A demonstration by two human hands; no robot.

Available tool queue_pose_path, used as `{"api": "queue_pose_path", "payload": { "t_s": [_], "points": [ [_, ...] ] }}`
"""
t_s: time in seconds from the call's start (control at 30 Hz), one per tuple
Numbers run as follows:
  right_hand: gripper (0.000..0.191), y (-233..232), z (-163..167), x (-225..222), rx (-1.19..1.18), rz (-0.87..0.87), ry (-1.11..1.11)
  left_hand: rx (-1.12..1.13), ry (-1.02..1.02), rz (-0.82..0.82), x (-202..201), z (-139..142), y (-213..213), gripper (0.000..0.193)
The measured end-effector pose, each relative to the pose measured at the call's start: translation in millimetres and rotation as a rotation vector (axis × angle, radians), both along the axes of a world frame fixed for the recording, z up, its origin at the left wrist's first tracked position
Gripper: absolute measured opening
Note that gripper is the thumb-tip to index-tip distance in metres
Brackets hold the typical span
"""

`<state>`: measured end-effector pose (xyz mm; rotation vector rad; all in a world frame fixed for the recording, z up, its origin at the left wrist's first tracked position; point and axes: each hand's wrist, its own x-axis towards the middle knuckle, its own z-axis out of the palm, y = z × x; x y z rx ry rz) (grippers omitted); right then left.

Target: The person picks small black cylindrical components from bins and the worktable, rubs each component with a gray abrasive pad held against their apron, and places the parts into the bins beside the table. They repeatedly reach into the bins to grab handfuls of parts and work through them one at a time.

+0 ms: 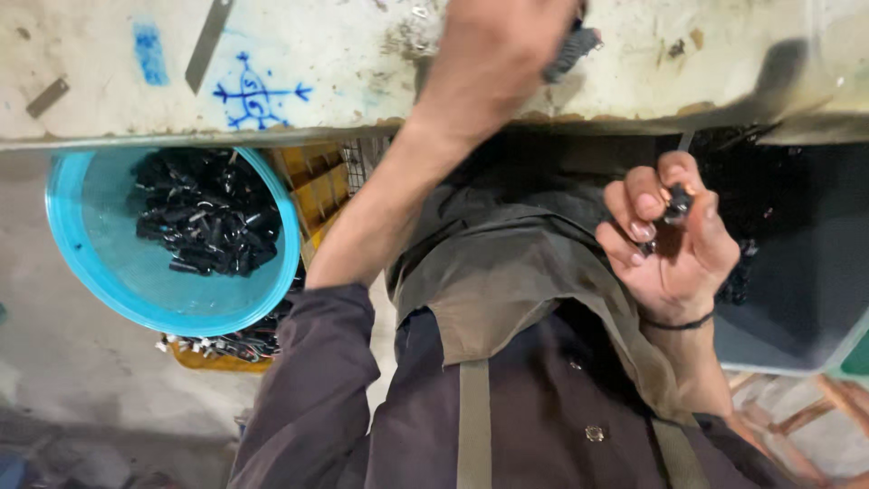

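Worn table point(317, 81), right hand point(674, 240) grip pinching small black part point(677, 204) – fingertips.

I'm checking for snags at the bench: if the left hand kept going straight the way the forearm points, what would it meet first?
Probably the worn white benchtop: the left hand already reaches over it with a dark part. Height is unclear.

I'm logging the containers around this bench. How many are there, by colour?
Round turquoise plastic basin holding small black parts: 1
Yellow plastic crate behind and under the basin: 1
Dark grey bin at right: 1
Total: 3
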<state>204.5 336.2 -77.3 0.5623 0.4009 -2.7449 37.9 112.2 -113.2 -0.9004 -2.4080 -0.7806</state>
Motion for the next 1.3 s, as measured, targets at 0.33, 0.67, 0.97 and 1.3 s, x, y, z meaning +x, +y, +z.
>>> {"api": "queue_pose_path", "payload": {
  "t_s": [0.33,0.67,0.97,1.3],
  "points": [
    [0.02,-7.9,-4.1,-3.2,0.018,0.12,0.023,1.317,-1.11,-0.299,132.2,27.8,3.9,0.023],
    [0.016,-11.7,9.1,-5.6,1.004,-0.018,0.743,0.546,-0.909,-0.22,139.2,55.0,3.3,0.072],
    [0.021,-2.5,31.4,-21.3,1.483,0.2,1.014,0.429,-0.846,-0.331,136.1,65.5,-0.8,0.097],
    [0.03,-15.8,18.2,-32.7,1.398,0.568,1.211,-0.128,-0.889,-0.284,114.8,87.5,-30.9,0.113]
  ]
}}
